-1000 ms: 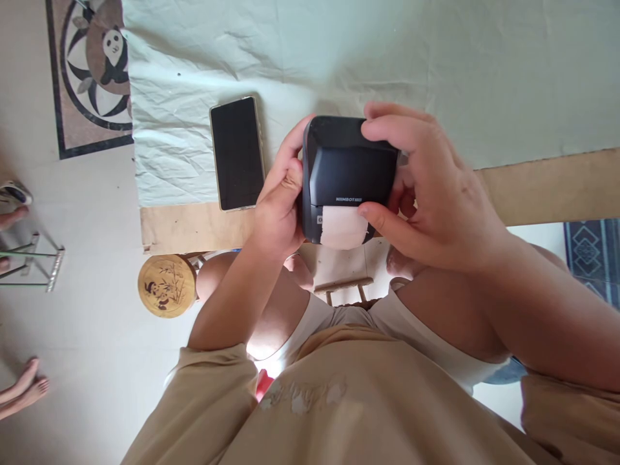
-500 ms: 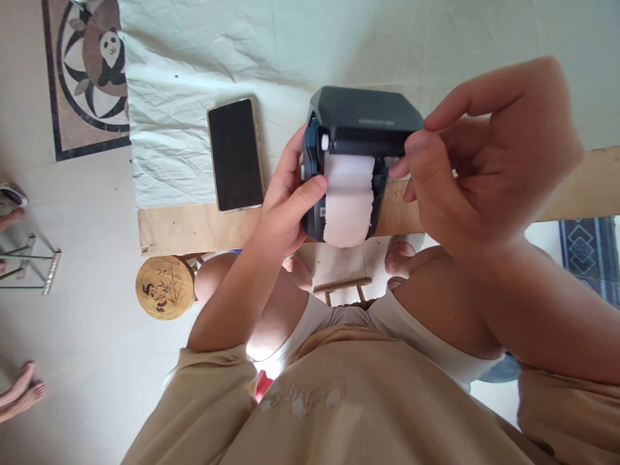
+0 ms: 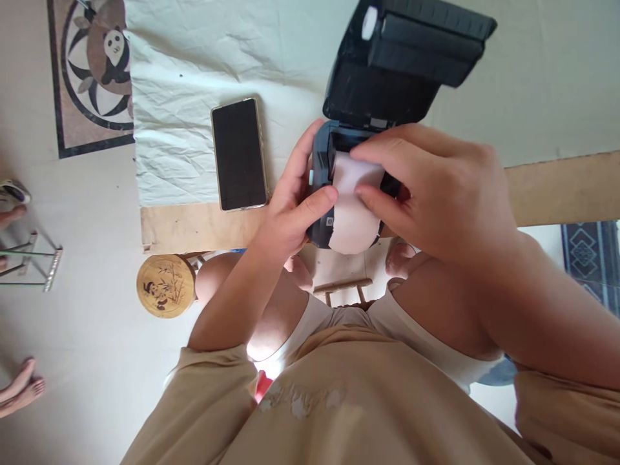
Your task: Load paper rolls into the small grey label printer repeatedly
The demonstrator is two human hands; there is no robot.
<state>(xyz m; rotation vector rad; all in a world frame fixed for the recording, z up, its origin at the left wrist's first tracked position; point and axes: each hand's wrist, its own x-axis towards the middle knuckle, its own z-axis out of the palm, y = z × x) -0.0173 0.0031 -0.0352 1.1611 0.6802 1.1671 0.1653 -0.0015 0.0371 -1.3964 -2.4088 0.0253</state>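
Note:
A dark label printer [image 3: 387, 84] stands at the table's near edge with its lid swung fully up and back. My left hand [image 3: 288, 206] grips the printer's left side, thumb on the front. A white paper roll [image 3: 351, 216] sits in the open bay, its loose end hanging over the front. My right hand [image 3: 436, 187] reaches over it, fingertips pinching the top of the paper roll.
A black phone [image 3: 239, 154] lies face up to the left of the printer on a pale wrinkled cloth [image 3: 184, 84] over a wooden table [image 3: 194, 226]. A round wooden stool [image 3: 165, 286] stands below. Another person's feet [image 3: 19, 387] are at far left.
The printer's lid went from closed to fully open. My right hand lifted the lid, let go and came down onto the paper roll. The left hand stayed on the printer.

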